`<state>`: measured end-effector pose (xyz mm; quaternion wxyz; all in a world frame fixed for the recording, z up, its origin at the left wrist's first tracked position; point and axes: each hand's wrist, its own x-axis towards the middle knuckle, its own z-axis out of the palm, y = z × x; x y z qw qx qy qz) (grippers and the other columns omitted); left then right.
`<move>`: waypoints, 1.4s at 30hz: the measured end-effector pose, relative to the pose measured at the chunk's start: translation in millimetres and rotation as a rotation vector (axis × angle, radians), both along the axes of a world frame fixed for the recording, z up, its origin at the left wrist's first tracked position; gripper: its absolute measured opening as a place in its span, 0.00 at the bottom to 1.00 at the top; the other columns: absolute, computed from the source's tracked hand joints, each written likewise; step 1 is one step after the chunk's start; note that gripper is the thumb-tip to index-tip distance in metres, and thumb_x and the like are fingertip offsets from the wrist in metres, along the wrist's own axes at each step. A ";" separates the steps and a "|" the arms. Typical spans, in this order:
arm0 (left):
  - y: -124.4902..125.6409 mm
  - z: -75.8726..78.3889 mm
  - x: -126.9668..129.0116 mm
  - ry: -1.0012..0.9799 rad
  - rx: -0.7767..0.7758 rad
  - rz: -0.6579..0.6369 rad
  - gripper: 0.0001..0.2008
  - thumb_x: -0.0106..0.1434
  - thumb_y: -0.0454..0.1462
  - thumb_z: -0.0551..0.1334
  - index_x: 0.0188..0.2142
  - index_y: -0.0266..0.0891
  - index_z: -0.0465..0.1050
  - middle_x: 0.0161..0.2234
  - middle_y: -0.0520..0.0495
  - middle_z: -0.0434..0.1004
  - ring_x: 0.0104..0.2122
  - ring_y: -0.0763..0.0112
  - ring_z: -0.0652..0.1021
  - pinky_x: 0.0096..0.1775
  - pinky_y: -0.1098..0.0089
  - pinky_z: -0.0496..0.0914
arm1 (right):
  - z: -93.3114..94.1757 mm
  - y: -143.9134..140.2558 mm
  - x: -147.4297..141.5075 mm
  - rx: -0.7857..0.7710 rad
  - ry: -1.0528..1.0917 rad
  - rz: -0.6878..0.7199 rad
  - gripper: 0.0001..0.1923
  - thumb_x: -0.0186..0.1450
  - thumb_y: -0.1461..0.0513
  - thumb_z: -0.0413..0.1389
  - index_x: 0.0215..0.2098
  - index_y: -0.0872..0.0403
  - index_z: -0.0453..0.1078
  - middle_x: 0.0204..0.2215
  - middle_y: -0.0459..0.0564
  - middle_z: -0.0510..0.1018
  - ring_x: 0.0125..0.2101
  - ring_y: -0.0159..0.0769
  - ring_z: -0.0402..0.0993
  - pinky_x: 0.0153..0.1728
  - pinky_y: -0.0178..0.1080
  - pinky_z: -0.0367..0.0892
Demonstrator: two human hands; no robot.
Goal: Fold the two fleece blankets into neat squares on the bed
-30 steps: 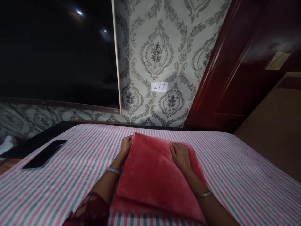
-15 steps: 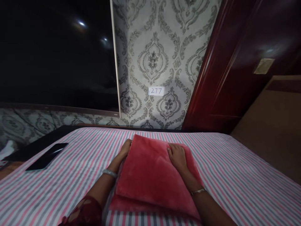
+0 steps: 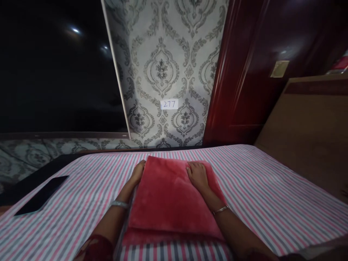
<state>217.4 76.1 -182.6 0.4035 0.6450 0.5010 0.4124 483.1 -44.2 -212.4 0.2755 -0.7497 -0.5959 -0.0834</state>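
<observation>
A bed sheet (image 3: 272, 195) striped in pink, grey and white covers the surface, with a dark phone (image 3: 40, 195) lying flat near its left edge. Behind it rises grey damask wallpaper (image 3: 163, 69) bearing a small white label (image 3: 169, 104) marked "277" — flanked on the left by a large black screen (image 3: 54, 72) and on the right by a glossy dark-red door (image 3: 258, 72). A brown panel (image 3: 307, 130) stands at far right.
</observation>
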 end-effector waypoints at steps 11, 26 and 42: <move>-6.8 -10.8 -3.5 -0.166 0.021 -0.139 0.22 0.39 0.48 0.70 0.31 0.38 0.75 0.30 0.45 0.81 0.34 0.58 0.78 0.37 0.65 0.73 | 0.0 2.6 3.3 -0.018 0.006 -0.011 0.18 0.71 0.60 0.48 0.54 0.54 0.72 0.53 0.54 0.77 0.52 0.43 0.68 0.57 0.43 0.52; -12.1 10.4 -4.4 -0.303 -0.516 -0.266 0.34 0.54 0.66 0.55 0.27 0.38 0.76 0.22 0.40 0.78 0.29 0.55 0.81 0.29 0.63 0.74 | 31.2 -2.6 46.4 -0.042 0.192 -0.074 0.23 0.73 0.60 0.44 0.63 0.55 0.66 0.60 0.53 0.72 0.59 0.36 0.67 0.58 0.36 0.57; -16.8 18.9 -3.6 -0.182 -0.358 -0.055 0.25 0.37 0.53 0.73 0.24 0.35 0.74 0.21 0.45 0.77 0.24 0.63 0.77 0.30 0.66 0.70 | -6.2 -28.6 82.8 -0.178 0.378 -0.224 0.23 0.72 0.57 0.46 0.60 0.59 0.68 0.51 0.62 0.78 0.50 0.44 0.75 0.48 0.39 0.66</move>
